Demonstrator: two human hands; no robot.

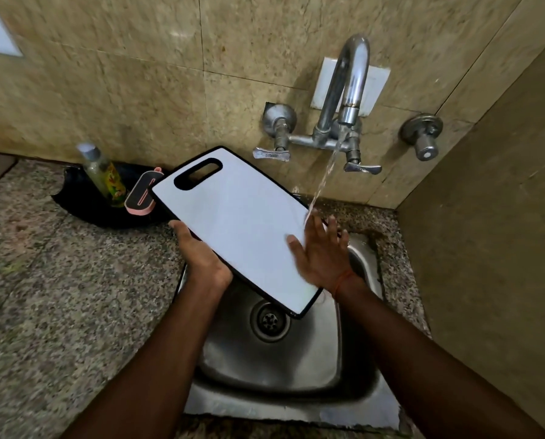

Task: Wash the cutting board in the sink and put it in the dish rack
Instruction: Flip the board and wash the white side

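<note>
Two hands work the cutting board, tilted over the sink. Left hand clasps its left edge; right hand lies open-palmed on its right side under running water. Rinsing underway; racking remains, no rack in view.

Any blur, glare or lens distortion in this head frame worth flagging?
Head view: right hand is motion-blurred on the cutting board; the board's white face is blown out, without surface detail; wide-angle bending curves the wall tile lines and counter edges; left hand and tap stay fairly sharp.
</note>
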